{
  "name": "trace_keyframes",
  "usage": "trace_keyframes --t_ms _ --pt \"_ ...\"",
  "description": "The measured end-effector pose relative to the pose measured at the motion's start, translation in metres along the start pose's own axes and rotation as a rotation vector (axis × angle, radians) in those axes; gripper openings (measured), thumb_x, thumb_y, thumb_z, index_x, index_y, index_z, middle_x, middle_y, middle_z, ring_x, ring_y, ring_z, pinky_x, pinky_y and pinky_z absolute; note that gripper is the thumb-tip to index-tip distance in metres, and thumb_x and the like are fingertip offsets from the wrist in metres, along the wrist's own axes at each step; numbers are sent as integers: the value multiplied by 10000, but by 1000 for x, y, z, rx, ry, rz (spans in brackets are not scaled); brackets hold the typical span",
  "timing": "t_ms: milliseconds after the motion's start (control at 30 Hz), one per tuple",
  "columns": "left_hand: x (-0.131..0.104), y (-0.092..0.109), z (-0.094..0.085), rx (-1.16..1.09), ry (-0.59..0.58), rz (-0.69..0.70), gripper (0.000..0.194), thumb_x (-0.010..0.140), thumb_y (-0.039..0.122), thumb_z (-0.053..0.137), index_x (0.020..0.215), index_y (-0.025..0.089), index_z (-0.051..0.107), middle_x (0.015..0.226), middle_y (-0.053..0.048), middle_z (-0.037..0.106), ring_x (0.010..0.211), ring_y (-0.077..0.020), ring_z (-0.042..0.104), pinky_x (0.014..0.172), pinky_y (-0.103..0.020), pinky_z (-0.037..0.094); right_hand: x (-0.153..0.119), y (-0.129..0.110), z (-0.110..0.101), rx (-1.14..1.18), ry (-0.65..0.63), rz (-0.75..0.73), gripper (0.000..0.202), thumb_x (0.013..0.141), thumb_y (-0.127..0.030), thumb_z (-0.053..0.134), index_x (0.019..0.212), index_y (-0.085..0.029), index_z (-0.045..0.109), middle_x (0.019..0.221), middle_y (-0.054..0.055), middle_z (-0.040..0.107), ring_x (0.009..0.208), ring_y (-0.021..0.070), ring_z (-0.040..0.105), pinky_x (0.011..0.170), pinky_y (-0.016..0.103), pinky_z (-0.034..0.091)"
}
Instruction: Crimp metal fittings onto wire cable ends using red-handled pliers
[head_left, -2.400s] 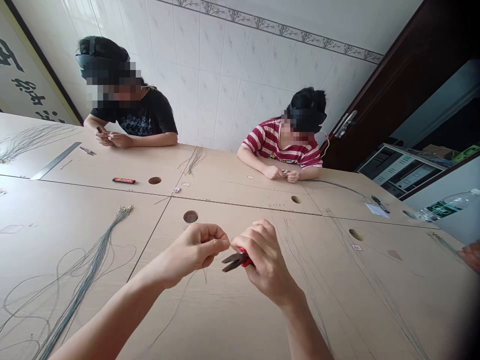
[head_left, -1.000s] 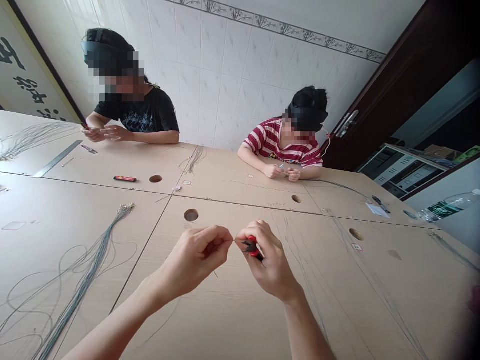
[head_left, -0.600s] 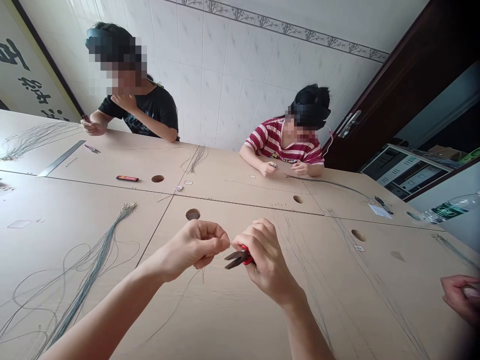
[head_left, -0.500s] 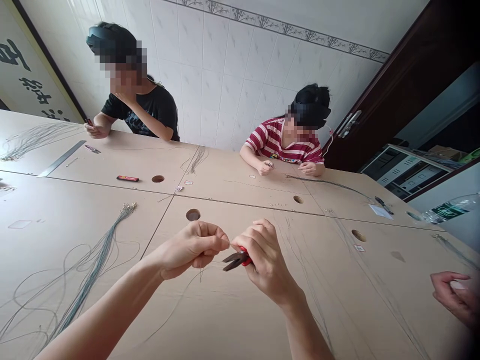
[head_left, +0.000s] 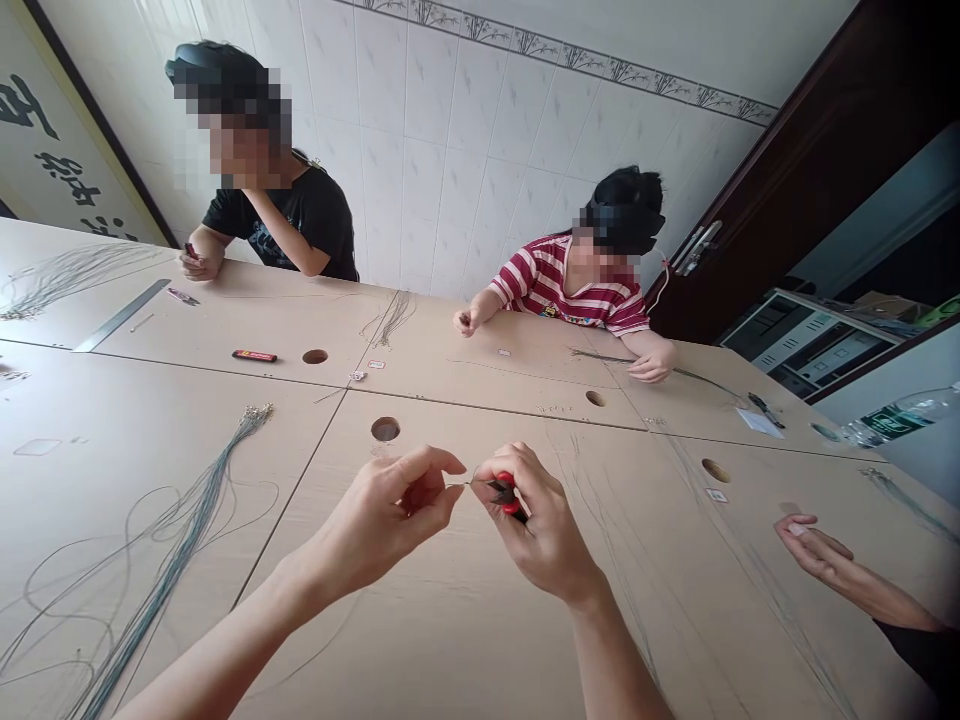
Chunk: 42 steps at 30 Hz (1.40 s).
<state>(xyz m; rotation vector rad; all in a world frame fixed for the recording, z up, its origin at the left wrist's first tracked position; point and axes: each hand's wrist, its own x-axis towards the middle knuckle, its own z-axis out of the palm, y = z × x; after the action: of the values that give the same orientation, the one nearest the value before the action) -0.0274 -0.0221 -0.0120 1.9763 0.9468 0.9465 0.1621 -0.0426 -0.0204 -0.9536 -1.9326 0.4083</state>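
My left hand [head_left: 397,505] is raised over the table, its thumb and index fingertip apart and its other fingers curled. A thin cord end [head_left: 466,484] shows between that gap and my right hand [head_left: 536,520]. My right hand is closed round small pliers [head_left: 507,494] with red handles and dark jaws; its thumb and index finger are at the cord end. Whether my left curled fingers hold any cord is hidden. Below my left wrist, a fine cord [head_left: 322,650] curves over the table.
A bundle of grey-green cords [head_left: 199,520] lies at the left. Behind are a red-and-black case [head_left: 255,356], a metal ruler [head_left: 124,315] and table holes. Two people sit opposite. Another person's hand [head_left: 817,550] is at the right, near loose cords [head_left: 780,600].
My left thumb and index finger have spread from their pinch. The pliers have turned within my right hand. At the right, another person's hand has moved inward and its fingers have opened.
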Motion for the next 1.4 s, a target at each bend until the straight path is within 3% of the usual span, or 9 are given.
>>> trace_keyframes --t_ms 200,567,700,867,1000,1233,1400 --pt "1 1 1 164 33 155 97 894 145 495 921 186 578 581 82 399 494 -65 346 469 -183 325 0 0 0 -1 -16 38 203 890 -38 480 887 -241 465 733 -23 467 704 147 405 709 301 364" --pt "2 2 1 236 22 149 116 894 137 460 841 176 555 597 70 432 495 -66 306 461 -189 299 -1 2 1 -40 -34 42 183 903 -56 473 872 -236 458 740 -17 471 713 151 412 723 300 366" --pt "2 4 1 149 11 70 120 885 155 462 808 174 552 587 69 397 502 -68 309 463 -191 295 -1 2 1 -72 -28 -2 216 871 -19 469 881 -234 453 751 -14 495 712 153 417 719 301 372" --pt "7 5 -2 -147 -91 -198 130 869 226 504 781 164 578 558 72 423 446 -54 370 426 -176 319 1 1 1 -272 -18 -139 312 801 55 417 934 -226 444 789 3 537 736 166 432 798 356 369" --pt "12 2 -7 -345 -155 -328 150 847 266 550 758 150 583 550 75 438 400 -33 365 405 -173 296 2 1 3 -402 13 -232 336 793 81 391 927 -223 440 758 -5 541 711 160 443 864 394 352" --pt "9 4 -11 -435 -97 -320 159 855 277 576 761 151 602 485 97 401 394 -26 347 417 -166 275 -2 5 6 -150 41 -114 247 851 -6 478 960 -229 489 816 8 578 762 169 451 788 355 378" --pt "9 4 -11 -447 -107 -313 178 854 293 587 752 149 609 513 92 397 400 -25 363 411 -164 278 -2 6 6 -111 38 -64 238 854 -10 490 935 -234 498 802 5 563 759 170 437 760 341 374"
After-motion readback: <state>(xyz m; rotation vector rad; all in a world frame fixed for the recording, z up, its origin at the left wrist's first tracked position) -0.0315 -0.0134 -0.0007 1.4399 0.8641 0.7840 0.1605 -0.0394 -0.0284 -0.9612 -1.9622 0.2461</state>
